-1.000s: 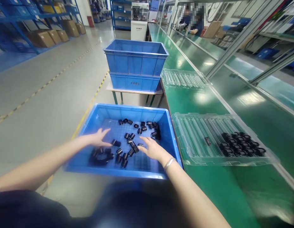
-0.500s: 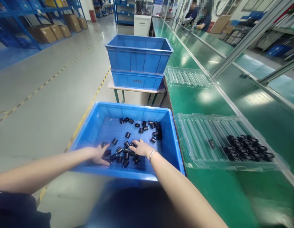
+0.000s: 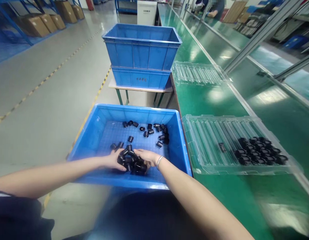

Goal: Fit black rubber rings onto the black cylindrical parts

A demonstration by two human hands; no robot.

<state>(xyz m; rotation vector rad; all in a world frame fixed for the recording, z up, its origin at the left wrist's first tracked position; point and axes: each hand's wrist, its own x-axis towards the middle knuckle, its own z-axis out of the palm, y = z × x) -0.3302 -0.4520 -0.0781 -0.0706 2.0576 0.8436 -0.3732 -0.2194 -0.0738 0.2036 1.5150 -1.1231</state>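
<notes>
Left fingers (image 3: 121,167) and right fingers (image 3: 141,153) face inward, seemingly cupping black cylinders (image 3: 128,160).

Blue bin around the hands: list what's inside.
Black cylindrical parts: a heap between the left hand and right hand, others lying loose farther back. What lies beneath heap and hands is covered.

Could not fully see the right hand (image 3: 149,156), hidden partly by black parts (image 3: 138,166); saw the far right person (image 3: 216,10) cut by the top edge.
</notes>
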